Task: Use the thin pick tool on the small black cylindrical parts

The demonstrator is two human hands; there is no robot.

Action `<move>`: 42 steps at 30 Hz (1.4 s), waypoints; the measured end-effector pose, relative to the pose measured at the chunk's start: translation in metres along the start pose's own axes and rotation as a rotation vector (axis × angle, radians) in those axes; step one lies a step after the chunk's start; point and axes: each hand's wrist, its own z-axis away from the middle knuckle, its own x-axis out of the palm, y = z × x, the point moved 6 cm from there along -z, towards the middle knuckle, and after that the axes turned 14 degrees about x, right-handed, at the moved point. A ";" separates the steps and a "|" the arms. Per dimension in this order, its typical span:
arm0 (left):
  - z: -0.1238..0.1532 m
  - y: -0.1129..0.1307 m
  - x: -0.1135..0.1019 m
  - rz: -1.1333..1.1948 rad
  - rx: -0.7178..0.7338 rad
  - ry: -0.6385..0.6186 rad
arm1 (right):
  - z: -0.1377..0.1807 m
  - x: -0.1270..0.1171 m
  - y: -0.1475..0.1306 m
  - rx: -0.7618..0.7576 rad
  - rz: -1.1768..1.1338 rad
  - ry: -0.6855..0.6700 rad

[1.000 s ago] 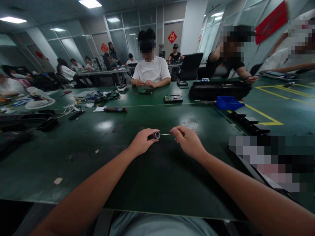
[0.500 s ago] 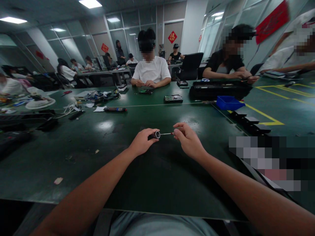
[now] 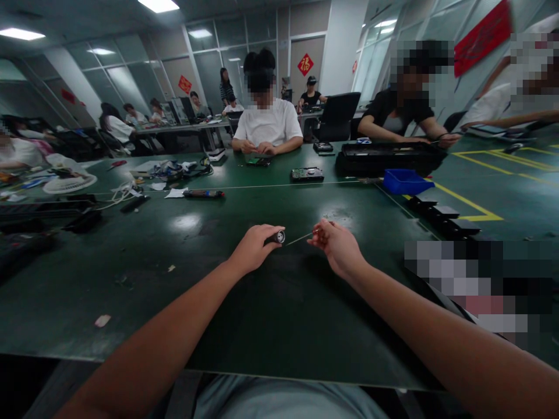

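My left hand (image 3: 250,249) is closed around a short dark cylinder (image 3: 280,237). The cylinder's round end, with a bright metal rim, faces right; the rest is hidden by my fingers. In a pinch, my right hand (image 3: 340,249) holds a thin screwdriver (image 3: 300,239), its handle mostly covered. The slim metal shaft slants down to the left, and its tip lies just right of and below the cylinder's end, seemingly apart from it. Both hands are above the dark green table (image 3: 271,326).
A dark pen-like tool (image 3: 204,194) lies beyond my left hand, near white paper (image 3: 176,193). Farther off are a hard drive (image 3: 307,174), a blue bin (image 3: 406,182) and a long black housing (image 3: 388,156). A person in a white shirt (image 3: 273,125) works opposite.
The screwdriver has backed away from the cylinder's end and now tilts, its tip lower. My right hand has turned and its fingers have curled in; my left hand has barely moved.
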 end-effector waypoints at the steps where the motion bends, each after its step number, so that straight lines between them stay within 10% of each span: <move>1: 0.000 -0.002 0.001 0.002 -0.022 -0.014 | -0.001 -0.002 -0.001 -0.025 0.031 0.024; 31: 0.003 -0.001 0.007 -0.074 -0.033 -0.090 | 0.038 0.018 -0.031 -0.499 0.734 0.118; 42: 0.003 -0.003 0.007 -0.038 -0.054 -0.070 | 0.036 0.017 -0.030 -0.473 0.601 0.049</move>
